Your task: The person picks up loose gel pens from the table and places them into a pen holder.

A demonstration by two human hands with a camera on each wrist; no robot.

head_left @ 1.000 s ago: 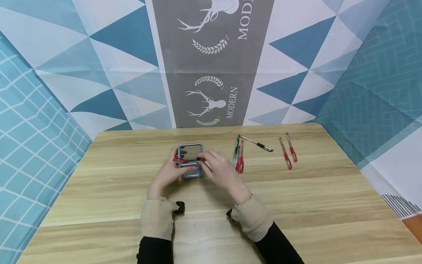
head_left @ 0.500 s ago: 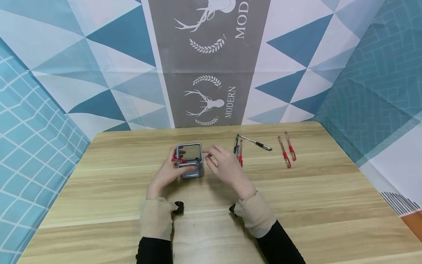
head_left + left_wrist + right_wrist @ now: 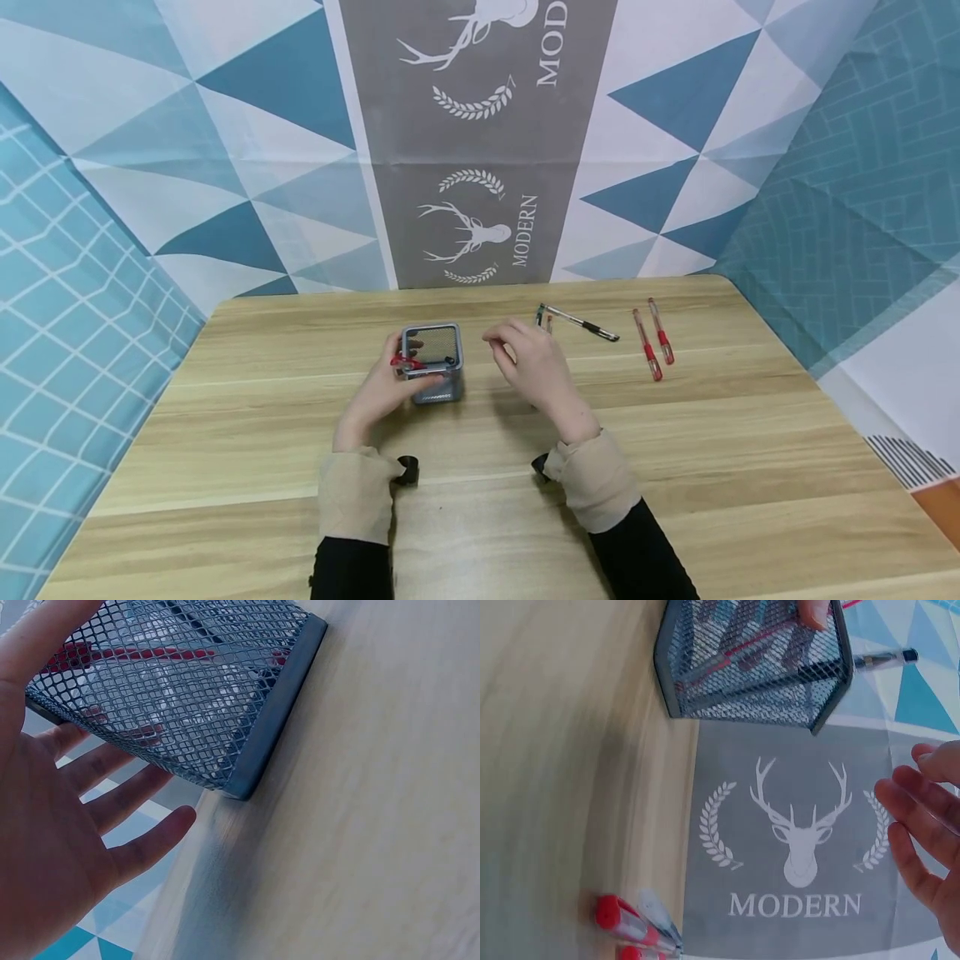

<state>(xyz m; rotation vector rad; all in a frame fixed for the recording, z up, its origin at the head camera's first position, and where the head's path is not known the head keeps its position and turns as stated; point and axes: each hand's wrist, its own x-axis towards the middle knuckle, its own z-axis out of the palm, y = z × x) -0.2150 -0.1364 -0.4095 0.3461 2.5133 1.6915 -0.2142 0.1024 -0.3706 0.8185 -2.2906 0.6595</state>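
A grey mesh pen holder (image 3: 438,392) stands upright on the table, left of centre. My left hand (image 3: 384,388) holds it from the left, thumb across the front and fingers on the far side. Inside the holder leans a red pen (image 3: 407,362), visible through the mesh in the left wrist view. A black-capped pen (image 3: 889,658) also sticks out of it, seen in the right wrist view. My right hand (image 3: 536,367) hovers to the holder's right, apart from it, fingers loosely bent and holding nothing.
Right of the holder, a black pen (image 3: 583,323) lies by a dark green-tipped pen (image 3: 540,315) and red pens (image 3: 613,913), partly hidden by my right hand in the head view. Two red pens (image 3: 647,346) lie further right. A patterned cloth backdrop (image 3: 480,150) rises behind the table.
My right hand has let go of the black-capped pen at the holder's rim and drawn away to the right. The left hand has stayed on the holder.
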